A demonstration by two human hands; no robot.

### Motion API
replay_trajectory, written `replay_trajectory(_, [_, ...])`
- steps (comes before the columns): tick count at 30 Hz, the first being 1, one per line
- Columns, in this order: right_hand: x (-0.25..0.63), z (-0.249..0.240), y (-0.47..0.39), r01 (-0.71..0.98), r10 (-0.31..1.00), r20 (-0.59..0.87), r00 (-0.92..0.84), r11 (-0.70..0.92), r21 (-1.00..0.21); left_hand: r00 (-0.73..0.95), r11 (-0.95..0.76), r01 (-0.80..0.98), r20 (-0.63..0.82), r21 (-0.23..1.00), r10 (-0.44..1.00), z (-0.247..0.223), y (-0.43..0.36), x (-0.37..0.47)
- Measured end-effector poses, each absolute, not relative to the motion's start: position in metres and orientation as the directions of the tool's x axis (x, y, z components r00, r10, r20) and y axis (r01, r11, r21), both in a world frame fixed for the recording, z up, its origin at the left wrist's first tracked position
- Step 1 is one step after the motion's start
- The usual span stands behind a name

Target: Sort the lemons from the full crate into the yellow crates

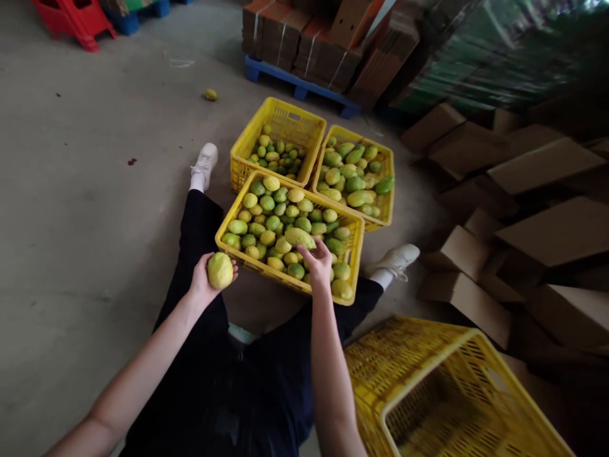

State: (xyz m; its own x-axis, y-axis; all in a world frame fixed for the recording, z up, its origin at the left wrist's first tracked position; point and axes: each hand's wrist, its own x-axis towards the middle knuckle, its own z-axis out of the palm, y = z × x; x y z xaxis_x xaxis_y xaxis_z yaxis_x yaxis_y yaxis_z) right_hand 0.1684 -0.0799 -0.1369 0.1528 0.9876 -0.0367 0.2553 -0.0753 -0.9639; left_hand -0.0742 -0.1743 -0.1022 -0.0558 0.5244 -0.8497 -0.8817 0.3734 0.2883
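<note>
My left hand is closed round a rounded, pale yellow lemon, held just outside the front left corner of the near yellow crate. That crate is filled with green and yellow lemons. Above its middle, my right hand grips a long yellow-green lemon between thumb and fingers. Behind it on the left stands a deeper yellow crate with smaller lemons low inside. Right of that is another yellow crate holding larger, elongated green and yellow lemons.
An overturned yellow crate lies at my right. Cardboard boxes crowd the right side. Flattened cartons rest on a blue pallet at the back. One lemon lies on the floor, and a red stool stands far left.
</note>
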Motion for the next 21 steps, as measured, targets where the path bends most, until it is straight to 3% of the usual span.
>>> replay_trajectory(3, [0.166,-0.114,-0.119,-0.203,0.952,-0.051,0.303,0.013,-0.979,-0.12,0.335,-0.871,-0.815,0.361,0.566,-0.095,-0.166,-0.054])
replay_trajectory(5, [0.16,-0.102,-0.14,-0.335,0.942,-0.048,0.331,0.07,-0.939,-0.152,0.307,-0.859,-0.778,0.409,0.609,-0.086,-0.157,-0.039])
replay_trajectory(8, [0.147,-0.086,-0.164,-0.318,0.937,0.043,0.347,0.161,-0.934,-0.135,0.274,-0.81,-0.619,0.519,0.774,-0.068,-0.145,-0.02])
replay_trajectory(11, [0.136,-0.074,-0.177,-0.188,0.924,0.209,0.32,0.279,-0.942,-0.125,0.15,-0.669,-0.31,0.728,0.943,-0.045,-0.144,-0.009])
replay_trajectory(15, [0.125,-0.066,-0.184,-0.172,0.931,0.275,0.238,0.319,-0.932,-0.189,-0.142,-0.459,0.06,0.877,0.98,-0.025,-0.157,-0.008])
replay_trajectory(18, [0.119,-0.066,-0.187,-0.209,0.952,0.241,0.187,0.278,-0.937,-0.21,-0.233,-0.415,0.156,0.88,0.965,-0.026,-0.167,-0.014])
replay_trajectory(21, [0.114,-0.066,-0.19,-0.258,0.963,0.233,0.135,0.261,-0.93,-0.216,-0.215,-0.462,0.126,0.86,0.968,-0.035,-0.173,-0.024])
